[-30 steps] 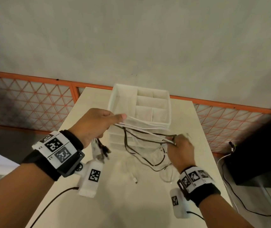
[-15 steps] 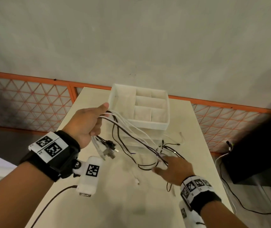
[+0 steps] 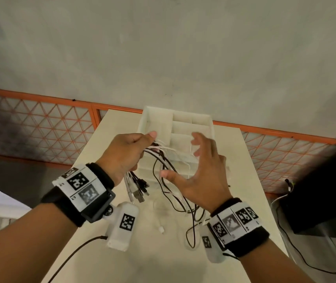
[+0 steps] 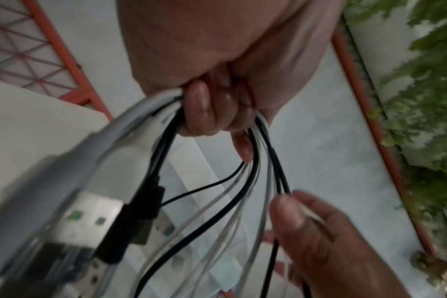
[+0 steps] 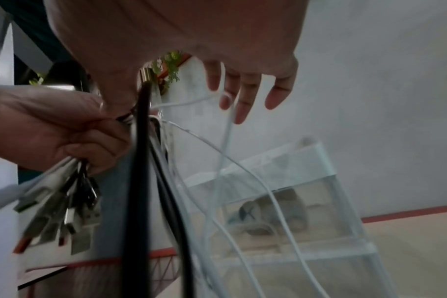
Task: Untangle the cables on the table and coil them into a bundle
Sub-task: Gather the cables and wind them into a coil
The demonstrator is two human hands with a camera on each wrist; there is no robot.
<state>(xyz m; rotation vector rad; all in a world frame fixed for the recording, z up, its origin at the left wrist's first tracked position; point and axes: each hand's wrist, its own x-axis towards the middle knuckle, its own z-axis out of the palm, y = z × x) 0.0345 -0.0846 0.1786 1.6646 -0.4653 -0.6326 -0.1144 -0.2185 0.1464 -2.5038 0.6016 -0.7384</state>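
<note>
Cables (image 3: 163, 160) hang above the table (image 3: 93, 156), bunched tight in the left hand (image 3: 126, 154). The right hand (image 3: 201, 170) has come up from below, fingers spread, holding nothing, ready to loop them.

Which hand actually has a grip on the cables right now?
The left hand: its fingers curl round the cables, plugs dangling below the fist. The right hand is spread open, with loops draped through it.

Black wristbands (image 3: 93, 193) with white tag-printed camera pods (image 3: 122, 225)
</note>
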